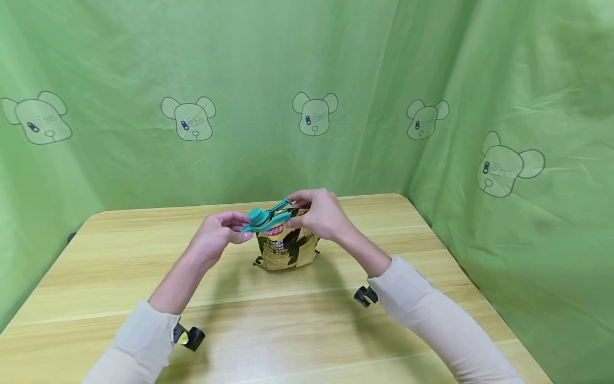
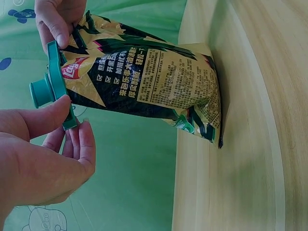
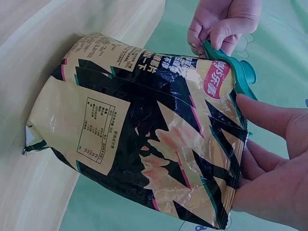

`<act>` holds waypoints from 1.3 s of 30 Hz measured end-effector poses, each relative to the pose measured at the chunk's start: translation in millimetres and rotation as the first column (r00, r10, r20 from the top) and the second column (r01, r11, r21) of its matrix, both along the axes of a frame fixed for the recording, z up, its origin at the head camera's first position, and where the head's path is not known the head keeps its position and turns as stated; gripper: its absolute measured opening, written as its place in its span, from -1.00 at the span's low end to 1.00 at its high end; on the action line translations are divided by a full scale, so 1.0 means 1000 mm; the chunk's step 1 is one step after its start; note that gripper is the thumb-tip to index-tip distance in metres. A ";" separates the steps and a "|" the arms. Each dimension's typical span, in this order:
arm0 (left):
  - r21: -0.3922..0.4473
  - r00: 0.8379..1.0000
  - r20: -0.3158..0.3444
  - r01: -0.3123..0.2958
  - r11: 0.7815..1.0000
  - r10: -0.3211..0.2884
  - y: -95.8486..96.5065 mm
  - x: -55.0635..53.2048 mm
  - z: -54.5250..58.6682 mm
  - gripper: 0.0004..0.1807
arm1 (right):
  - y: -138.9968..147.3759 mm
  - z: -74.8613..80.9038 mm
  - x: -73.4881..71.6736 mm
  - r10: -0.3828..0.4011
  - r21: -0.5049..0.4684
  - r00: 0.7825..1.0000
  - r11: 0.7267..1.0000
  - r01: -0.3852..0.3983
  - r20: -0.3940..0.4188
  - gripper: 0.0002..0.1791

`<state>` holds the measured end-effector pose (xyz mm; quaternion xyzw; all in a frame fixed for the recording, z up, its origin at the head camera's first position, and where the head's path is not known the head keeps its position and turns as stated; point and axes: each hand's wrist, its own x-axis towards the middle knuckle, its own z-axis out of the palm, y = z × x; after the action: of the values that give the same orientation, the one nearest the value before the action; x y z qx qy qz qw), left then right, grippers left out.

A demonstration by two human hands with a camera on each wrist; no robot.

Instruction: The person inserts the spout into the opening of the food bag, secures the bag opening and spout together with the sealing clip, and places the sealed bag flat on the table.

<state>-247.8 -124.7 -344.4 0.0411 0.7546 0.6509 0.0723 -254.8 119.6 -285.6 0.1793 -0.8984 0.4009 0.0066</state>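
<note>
A gold and black Lay's chip bag stands upright on the table. Across part of its top edge sits a teal bag clip with a round cap; its two arms look parted towards the right in the head view. My left hand pinches the clip's left end between thumb and fingers. At the other side, my right hand grips the bag's top and the clip, thumb on the near side, fingers behind. The right fingertips are partly hidden behind the bag.
The bag rests on a light wooden table. Green curtains with bear-head drawings hang behind and to the right. A black wrist device hangs below the left sleeve, another below the right one.
</note>
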 end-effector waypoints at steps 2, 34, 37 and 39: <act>0.002 1.000 0.001 -0.003 1.000 0.003 0.000 0.000 0.000 -0.65 | 0.001 0.001 0.000 0.004 0.018 1.000 1.000 -0.004 -0.001 -0.36; -0.177 0.995 -0.094 0.018 0.984 -0.035 0.005 0.005 0.012 -0.53 | 0.001 0.001 0.002 0.004 -0.017 1.000 1.000 -0.004 -0.014 -0.50; -0.195 0.995 -0.096 0.017 0.981 -0.036 0.005 0.005 0.013 -0.52 | 0.000 0.001 0.003 0.001 -0.017 1.000 1.000 -0.001 -0.014 -0.49; -0.200 0.994 -0.099 0.018 0.980 -0.038 0.004 0.006 0.013 -0.53 | -0.001 0.001 0.003 0.001 -0.017 1.000 1.000 -0.001 -0.013 -0.48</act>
<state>-242.0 -120.3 -331.2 0.0776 0.8180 0.5681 0.0465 -251.8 118.7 -284.3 0.1821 -0.8948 0.4074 0.0139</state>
